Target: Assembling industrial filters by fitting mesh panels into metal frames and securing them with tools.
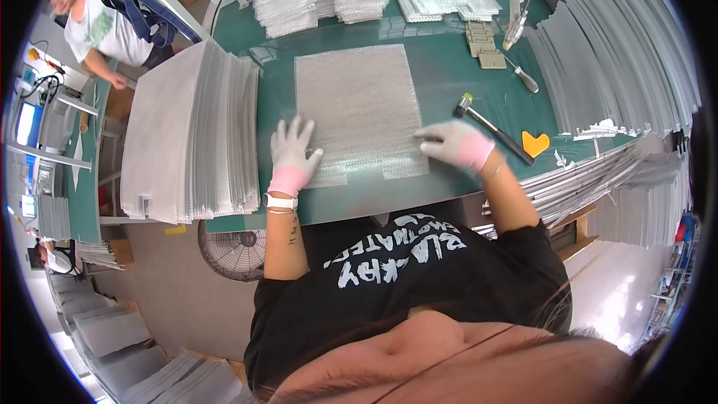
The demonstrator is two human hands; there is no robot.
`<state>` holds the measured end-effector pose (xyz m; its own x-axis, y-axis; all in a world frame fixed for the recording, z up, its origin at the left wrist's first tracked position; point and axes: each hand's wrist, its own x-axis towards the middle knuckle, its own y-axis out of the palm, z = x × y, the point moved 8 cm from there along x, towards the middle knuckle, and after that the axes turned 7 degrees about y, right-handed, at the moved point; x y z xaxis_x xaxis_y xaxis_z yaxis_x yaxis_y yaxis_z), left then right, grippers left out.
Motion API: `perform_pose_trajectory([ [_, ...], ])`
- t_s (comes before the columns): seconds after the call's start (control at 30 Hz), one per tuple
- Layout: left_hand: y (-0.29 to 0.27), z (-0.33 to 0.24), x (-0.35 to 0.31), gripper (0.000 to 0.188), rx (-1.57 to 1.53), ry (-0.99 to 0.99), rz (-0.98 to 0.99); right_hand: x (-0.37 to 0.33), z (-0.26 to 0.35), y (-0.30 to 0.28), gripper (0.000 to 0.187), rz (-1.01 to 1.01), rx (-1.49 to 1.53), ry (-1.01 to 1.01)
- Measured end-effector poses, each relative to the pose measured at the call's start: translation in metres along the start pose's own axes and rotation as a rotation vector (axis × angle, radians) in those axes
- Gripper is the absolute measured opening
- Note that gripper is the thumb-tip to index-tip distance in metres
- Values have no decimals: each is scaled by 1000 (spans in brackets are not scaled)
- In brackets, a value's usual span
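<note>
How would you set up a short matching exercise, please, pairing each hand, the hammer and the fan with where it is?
Column one
1. left hand
2. hammer
3. fan
4. right hand

Column two
A. past the near edge of the green table
B. at the pale sheet's right edge
C. beside the yellow piece
D. at the pale sheet's left edge

Pairs: 1-D, 2-C, 3-A, 4-B

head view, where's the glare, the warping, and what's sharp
Head view: bright glare on the glossy floor, lower right; head view: the grey sheet stack at right bows visibly; head view: the central bubble-wrap sheet shows its texture clearly.
</note>
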<state>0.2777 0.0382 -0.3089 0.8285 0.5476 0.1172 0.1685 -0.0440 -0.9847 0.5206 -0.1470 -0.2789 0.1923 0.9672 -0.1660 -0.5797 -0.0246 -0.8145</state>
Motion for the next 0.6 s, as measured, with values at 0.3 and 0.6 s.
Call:
perform_pose_trajectory([
  [0.3,-10,-49,-21,71,-92,-117,-47,196,-126,-171,75,-570,-149,662],
  [0.6,-43,-70,-73,76,-333,-69,-234,195,-121,-228,92,-704,18,722],
])
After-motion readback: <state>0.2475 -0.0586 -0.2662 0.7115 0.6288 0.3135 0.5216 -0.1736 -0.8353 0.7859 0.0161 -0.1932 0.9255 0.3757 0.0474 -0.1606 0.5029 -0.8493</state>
